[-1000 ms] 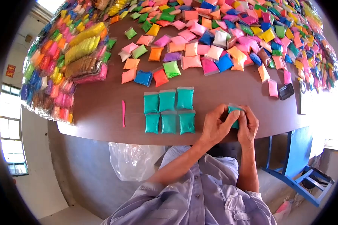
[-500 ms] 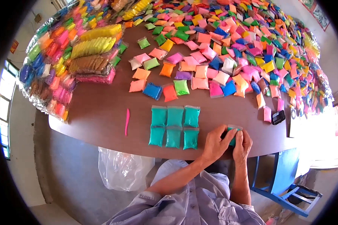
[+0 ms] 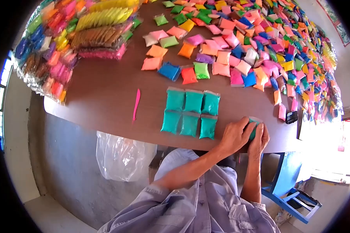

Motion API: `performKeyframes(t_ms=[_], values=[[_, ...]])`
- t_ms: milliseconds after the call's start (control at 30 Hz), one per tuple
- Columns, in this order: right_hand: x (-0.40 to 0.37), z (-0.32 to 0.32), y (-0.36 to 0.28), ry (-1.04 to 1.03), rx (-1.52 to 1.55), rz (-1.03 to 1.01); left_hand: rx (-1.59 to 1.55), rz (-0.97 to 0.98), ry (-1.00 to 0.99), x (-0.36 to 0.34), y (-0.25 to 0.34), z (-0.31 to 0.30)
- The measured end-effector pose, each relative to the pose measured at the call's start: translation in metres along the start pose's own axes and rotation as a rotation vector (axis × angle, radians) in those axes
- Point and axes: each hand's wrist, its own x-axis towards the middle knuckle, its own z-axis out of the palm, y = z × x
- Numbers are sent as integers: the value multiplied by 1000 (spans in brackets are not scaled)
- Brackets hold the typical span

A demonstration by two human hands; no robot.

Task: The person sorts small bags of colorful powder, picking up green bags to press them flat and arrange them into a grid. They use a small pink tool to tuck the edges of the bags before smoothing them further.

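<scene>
Six teal packets [image 3: 192,103], soft-looking rectangles in clear plastic, lie in two rows of three on the smooth brown surface [image 3: 109,101], and a seventh packet [image 3: 254,133] is to their right, pinched from both sides by the fingers of the left hand [image 3: 235,134] and right hand [image 3: 260,140]. One slim pink tool [image 3: 136,104] lies left of the rows; beyond, too many to count, colourful pillow-shaped packets [image 3: 201,70] spread out, and shiny clear wrapping [image 3: 35,86] holds more at far left.
</scene>
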Motion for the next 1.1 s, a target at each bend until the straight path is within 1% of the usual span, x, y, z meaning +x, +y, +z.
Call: performKeyframes(t_ms=[100, 133, 167, 233, 267, 333, 367, 433, 500, 567, 600, 667, 700, 767, 833, 900, 967, 1000, 1067, 1100], values=[[-1, 0, 5, 25, 38, 9, -76, 5, 18, 1, 2, 0], [0, 0, 11, 36, 39, -43, -62, 4, -5, 1, 4, -1], [-1, 1, 12, 38, 38, -46, -47, 7, -29, 3, 6, -3], [-1, 5, 9, 63, 251, 28, -40, -18, -65, 3, 15, -8], [-1, 3, 13, 74, 251, 21, -30, -47, -102, 2, 17, -8], [-1, -4, 21, 46, 338, 94, -7, -17, -91, 0, 6, -1], [0, -6, 22, 58, 339, 82, 22, 3, -70, -1, 0, 3], [-2, 2, 13, 56, 207, 40, -3, 18, -50, 0, -1, 2], [0, 2, 5, 56, 206, 50, -20, 31, -32, -1, 1, 0], [0, 1, 6, 12, 129, 55, -41, 6, -4, 0, 5, -2], [0, 1, 7, 27, 100, 21, -33, 18, -9, 0, 5, -2], [2, 1, 10, 53, 91, 15, -2, -40, -58, 0, 4, -2], [2, 1, 11, 71, 71, 15, 5, -31, -63, 1, 8, -4], [2, 4, 19, 112, 141, 28, 14, -115, -163, 2, 19, -9], [1, 6, 21, 158, 300, 95, 25, -88, -155, 2, 18, -6], [1, 3, 15, 144, 297, 88, 37, -64, -147, -1, 12, -1], [1, 3, 4, 97, 177, 63, 31, -28, -107, -2, -5, 4], [0, 3, 3, 100, 186, 64, 39, -25, -110, -1, -4, 2], [0, 4, 1, 73, 180, 73, 30, -111, -133, 0, 1, -2], [0, 4, -1, 76, 189, 74, 39, -107, -136, -1, 2, -3]])
